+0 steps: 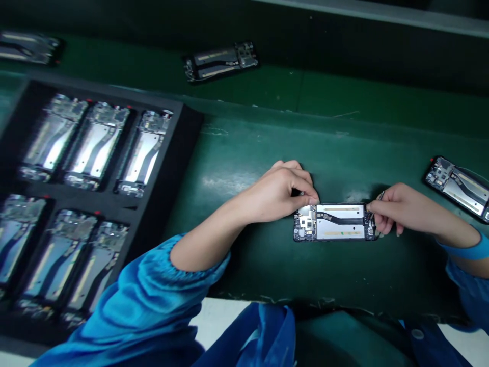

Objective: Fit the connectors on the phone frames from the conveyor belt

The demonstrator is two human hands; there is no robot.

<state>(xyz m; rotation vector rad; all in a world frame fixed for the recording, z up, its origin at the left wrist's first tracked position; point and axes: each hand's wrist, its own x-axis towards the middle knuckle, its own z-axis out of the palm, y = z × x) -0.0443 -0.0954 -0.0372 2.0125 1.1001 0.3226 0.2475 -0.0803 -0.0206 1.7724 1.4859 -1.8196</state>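
An opened smartphone (340, 221) lies flat and sideways on the green work surface, its circuit board, dark ribbon cable and silvery middle exposed. At the upper left edge of this phone, my left hand (288, 188) has thumb and forefinger pinched together, touching the board end. Whatever is between those fingertips is too small to make out. My right hand (397, 206) is closed at the phone's right end around slim metal tweezers (381, 195), mostly hidden by the fingers. Their lower end seems to reach the small parts at that end.
To the left stands a black compartment tray (183, 137) with several opened phones in its slots. Another opened phone (460, 186) lies at the right. Farther back are a phone (221, 61) on the rear green strip and one (28, 48) at the far left.
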